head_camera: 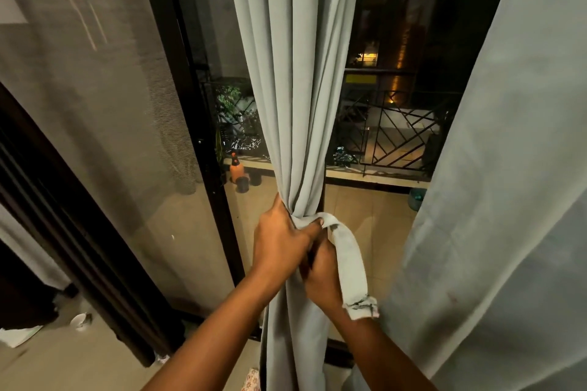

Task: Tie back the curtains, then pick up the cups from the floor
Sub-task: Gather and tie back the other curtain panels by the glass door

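A pale grey-green curtain (295, 89) hangs in the middle, gathered into a narrow bunch at waist height. My left hand (281, 241) grips the bunch from the left and pinches the tie-back band against it. The matching fabric tie-back (347, 260) wraps the bunch and its frayed end hangs down to the right. My right hand (322, 276) sits just below my left, fingers curled round the band. A second curtain (508, 168) hangs loose on the right. A white cup (81, 320) lies on the floor at lower left.
A dark-framed sliding glass door (203, 143) stands behind the curtains, with a balcony railing (397, 136) and an orange bottle (236, 170) outside. A dark wooden door frame (79, 232) runs along the left. White paper (19, 335) lies by the cup.
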